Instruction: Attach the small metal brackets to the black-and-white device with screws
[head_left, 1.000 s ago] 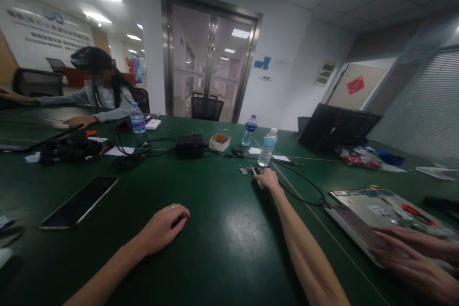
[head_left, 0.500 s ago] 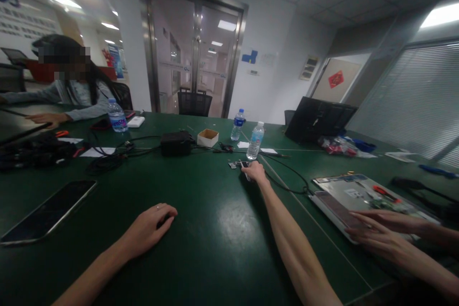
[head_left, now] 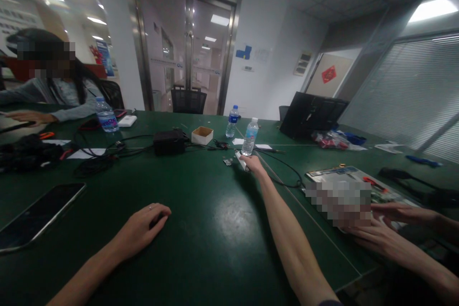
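Note:
My right hand (head_left: pixel 253 164) is closed on a small white device (head_left: pixel 242 160), its kind unclear, just above the table. Behind it stands a water bottle (head_left: pixel 250 136) with a white cap. Several small metal parts (head_left: pixel 228 160) lie to the left of the device. My left hand (head_left: pixel 146 225), a ring on one finger, rests on the green table (head_left: pixel 201 248). Its fingers are loosely bent, the thumb is apart from them, and it holds nothing. A large dark phone (head_left: pixel 41 215) lies farther left.
A black box (head_left: pixel 169 142), an open white carton (head_left: pixel 202 135) and cables (head_left: pixel 93 162) line the middle. Behind stand more bottles (head_left: pixel 232 122) and a monitor (head_left: pixel 312 115). Another person's hands (head_left: pixel 385 229) are at a panel (head_left: pixel 344 172) on the right; someone (head_left: pixel 53 81) sits at left.
My right hand has lifted and turned the small white device, so its pale side now shows. My left hand stays resting on the table. The whole view has shifted slightly.

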{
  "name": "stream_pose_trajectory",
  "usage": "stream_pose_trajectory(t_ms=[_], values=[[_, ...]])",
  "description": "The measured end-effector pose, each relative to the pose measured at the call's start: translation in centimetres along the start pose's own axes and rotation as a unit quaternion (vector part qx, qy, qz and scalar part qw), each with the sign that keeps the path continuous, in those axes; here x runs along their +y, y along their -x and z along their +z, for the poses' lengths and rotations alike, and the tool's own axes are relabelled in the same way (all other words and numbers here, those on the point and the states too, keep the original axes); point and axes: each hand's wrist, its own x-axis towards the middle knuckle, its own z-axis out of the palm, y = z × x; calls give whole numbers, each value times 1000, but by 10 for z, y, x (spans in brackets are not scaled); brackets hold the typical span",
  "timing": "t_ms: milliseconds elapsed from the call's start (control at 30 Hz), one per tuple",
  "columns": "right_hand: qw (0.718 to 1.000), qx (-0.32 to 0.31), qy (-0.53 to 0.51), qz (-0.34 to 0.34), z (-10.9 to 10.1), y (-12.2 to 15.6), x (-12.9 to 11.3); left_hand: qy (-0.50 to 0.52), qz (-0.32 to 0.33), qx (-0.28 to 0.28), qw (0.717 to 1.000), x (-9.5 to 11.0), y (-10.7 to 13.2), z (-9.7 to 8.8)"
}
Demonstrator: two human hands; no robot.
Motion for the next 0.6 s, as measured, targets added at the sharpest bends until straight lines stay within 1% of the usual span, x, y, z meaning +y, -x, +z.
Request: stream_pose_trajectory(t_ms=[133, 200, 267, 400, 600], values=[[990, -45, -120, 54, -2, 1, 4, -3, 0, 7, 1000, 2, 0, -1], [981, -65, -163, 79, -5, 3, 6, -2, -1, 7, 1000, 3, 0, -2], [972, -84, -196, 96, -7, 4, 8, 1, -3, -4, 1000, 6, 0, -4], [959, -111, -237, 112, -11, 7, 9, -6, -8, -33, 999, 10, -2, -8], [954, -116, -252, 115, -14, 9, 8, -7, -6, -35, 999, 9, -1, -7]])
